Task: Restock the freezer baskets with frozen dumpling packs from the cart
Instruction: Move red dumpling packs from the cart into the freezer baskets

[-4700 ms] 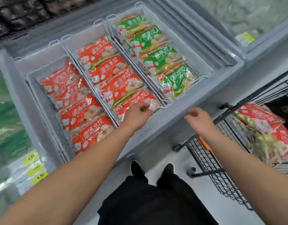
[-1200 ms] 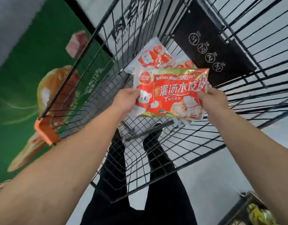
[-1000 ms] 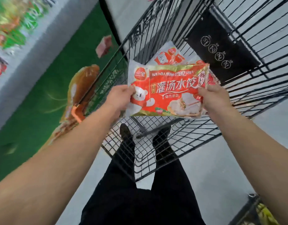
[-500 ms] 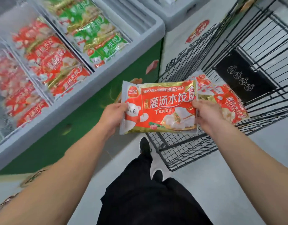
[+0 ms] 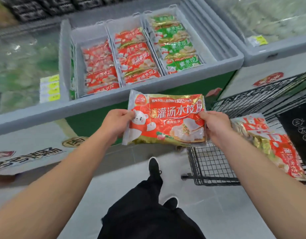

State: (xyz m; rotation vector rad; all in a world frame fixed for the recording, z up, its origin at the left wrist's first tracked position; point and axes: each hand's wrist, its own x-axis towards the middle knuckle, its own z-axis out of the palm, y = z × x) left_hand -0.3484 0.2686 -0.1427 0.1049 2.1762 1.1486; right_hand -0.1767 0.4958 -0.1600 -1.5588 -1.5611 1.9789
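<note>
The left hand pinched the left edge of a red dumpling pack, and the right hand pinched its right edge. The pack hung flat in the air, in front of the freezer. At twelve o'clock sat the freezer baskets, full of packs. The cart stood at three o'clock, with more red packs inside.
</note>
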